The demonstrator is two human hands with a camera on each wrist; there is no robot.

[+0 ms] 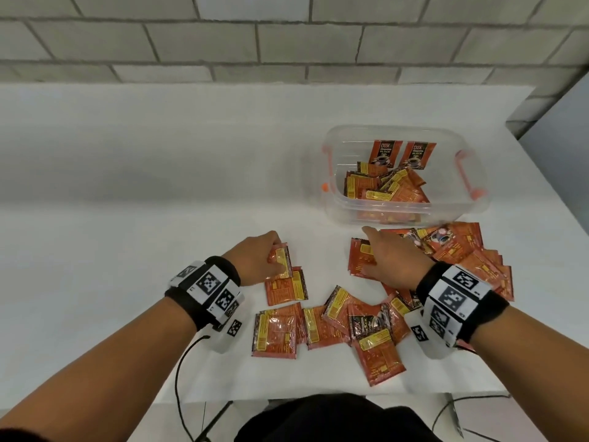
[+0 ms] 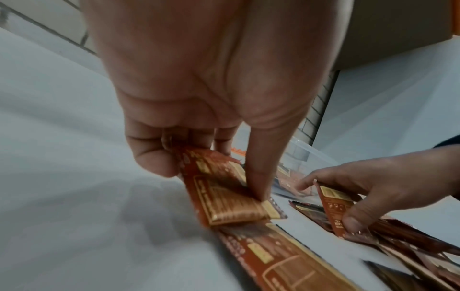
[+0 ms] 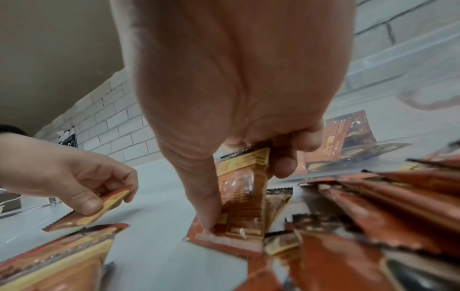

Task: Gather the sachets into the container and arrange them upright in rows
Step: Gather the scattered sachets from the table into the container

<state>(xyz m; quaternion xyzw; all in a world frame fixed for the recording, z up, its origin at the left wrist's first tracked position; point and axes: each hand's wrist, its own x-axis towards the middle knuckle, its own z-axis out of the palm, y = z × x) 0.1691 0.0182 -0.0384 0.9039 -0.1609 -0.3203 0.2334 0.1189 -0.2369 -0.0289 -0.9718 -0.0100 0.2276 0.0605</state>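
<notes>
Several orange sachets (image 1: 280, 330) lie scattered on the white table (image 1: 127, 186) in front of me. My left hand (image 1: 271, 253) pinches one sachet (image 2: 224, 189) between thumb and fingers, tilted up off the table. My right hand (image 1: 379, 253) pinches another sachet (image 3: 244, 193) at the left end of a pile (image 1: 471, 256). The clear plastic container (image 1: 404, 135) stands beyond the right hand; two sachets (image 1: 400, 154) stand upright against its far wall and several lie loose on its floor.
Orange clips (image 1: 468, 177) sit on the container's sides. A grey brick wall (image 1: 287, 36) runs behind the table. The table's right edge (image 1: 557, 186) is close to the container. Cables (image 1: 181, 378) hang at the near edge.
</notes>
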